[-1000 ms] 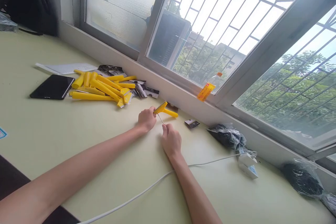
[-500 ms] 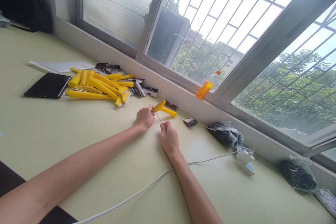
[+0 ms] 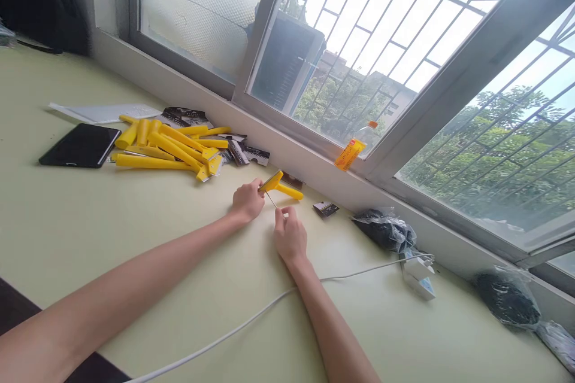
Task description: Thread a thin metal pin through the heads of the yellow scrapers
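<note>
Over the pale green table, my left hand (image 3: 248,200) is closed on the head end of a yellow scraper (image 3: 287,191), whose handle points away to the right. My right hand (image 3: 291,233) is closed around a screwdriver (image 3: 271,200). Its thin metal shaft runs up to the scraper's head, and its handle is mostly hidden in my fingers. To the left lies a heap of more yellow scrapers (image 3: 175,146), with several loose handles and heads crossing each other.
A black phone (image 3: 79,145) lies left of the heap. Small black packets (image 3: 326,209), bagged black bundles (image 3: 384,230) and a white box (image 3: 418,275) line the window side. A white cable (image 3: 251,318) crosses beneath my right forearm. An orange-labelled bottle (image 3: 351,152) stands on the sill.
The fingers of my right hand have shifted slightly on the screwdriver. My left hand and the scraper stay in nearly the same place.
</note>
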### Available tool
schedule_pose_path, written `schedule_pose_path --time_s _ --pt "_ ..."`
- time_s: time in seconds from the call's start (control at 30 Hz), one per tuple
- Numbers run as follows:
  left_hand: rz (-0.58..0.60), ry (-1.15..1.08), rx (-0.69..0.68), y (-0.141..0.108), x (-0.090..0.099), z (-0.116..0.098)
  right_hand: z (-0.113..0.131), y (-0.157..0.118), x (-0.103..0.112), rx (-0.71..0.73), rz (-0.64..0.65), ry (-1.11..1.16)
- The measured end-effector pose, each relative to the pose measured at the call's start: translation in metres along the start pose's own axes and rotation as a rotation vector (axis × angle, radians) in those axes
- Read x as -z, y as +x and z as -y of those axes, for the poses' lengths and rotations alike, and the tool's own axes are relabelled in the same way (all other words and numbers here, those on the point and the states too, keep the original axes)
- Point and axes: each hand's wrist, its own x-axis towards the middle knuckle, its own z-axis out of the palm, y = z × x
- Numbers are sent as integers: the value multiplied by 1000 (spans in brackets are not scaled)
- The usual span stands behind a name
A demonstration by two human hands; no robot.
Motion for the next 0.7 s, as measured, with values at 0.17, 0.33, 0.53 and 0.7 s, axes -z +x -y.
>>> schedule_pose_path --time_s 0.17,0.33,0.53,0.7 --pt "13 -20 40 1 1 0 -5 0 -3 112 6 98" --pt "7 -16 13 2 -1 1 -7 0 -1 116 -31 149" --pt "5 -18 5 2 -2 1 -4 0 0 64 -37 94" --pt "17 -15 41 3 0 0 -4 -1 -2 61 -21 196"
